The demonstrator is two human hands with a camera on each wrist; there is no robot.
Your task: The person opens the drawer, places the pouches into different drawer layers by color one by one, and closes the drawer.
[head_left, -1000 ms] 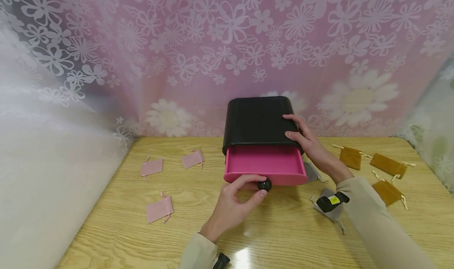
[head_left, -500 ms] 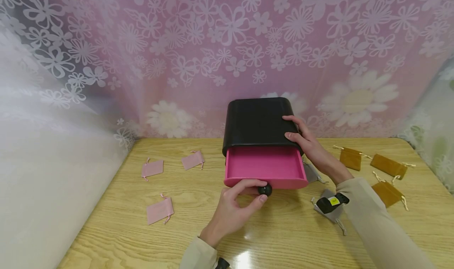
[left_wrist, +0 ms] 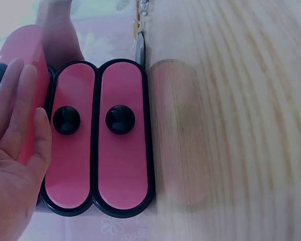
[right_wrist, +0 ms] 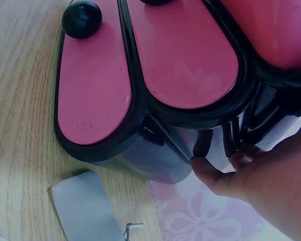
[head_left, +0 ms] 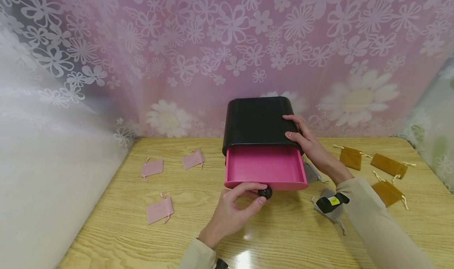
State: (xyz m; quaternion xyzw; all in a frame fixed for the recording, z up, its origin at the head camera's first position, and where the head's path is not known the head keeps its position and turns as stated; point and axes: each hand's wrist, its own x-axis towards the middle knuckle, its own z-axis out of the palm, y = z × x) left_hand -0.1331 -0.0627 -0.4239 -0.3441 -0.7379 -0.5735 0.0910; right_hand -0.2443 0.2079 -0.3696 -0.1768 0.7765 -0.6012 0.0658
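A black cabinet [head_left: 260, 119] with pink drawers stands at the back of the table. Its top drawer [head_left: 264, 164] is pulled out, and the bare pink floor inside shows. My left hand [head_left: 230, 212] pinches that drawer's round black knob [head_left: 265, 192] between thumb and fingers. On the cabinet's right side rests my right hand [head_left: 312, 147], thumb and fingertips on the top edge; in the right wrist view its other fingers [right_wrist: 210, 173] touch the glossy side wall. Two lower drawers [left_wrist: 123, 165], each with a black knob, are pushed in, as the left wrist view shows.
Several small drawstring pouches lie on the wooden table [head_left: 117, 237]. Pink pouches [head_left: 159, 210] are to the left, grey pouches [head_left: 328, 210] lie beside the cabinet under the right arm, and mustard pouches [head_left: 388, 192] are at the right. A flowered curtain [head_left: 198, 64] hangs behind.
The top drawer has come a little farther out toward me, with my left hand moving along on its knob. My right hand has stayed in place on the cabinet.
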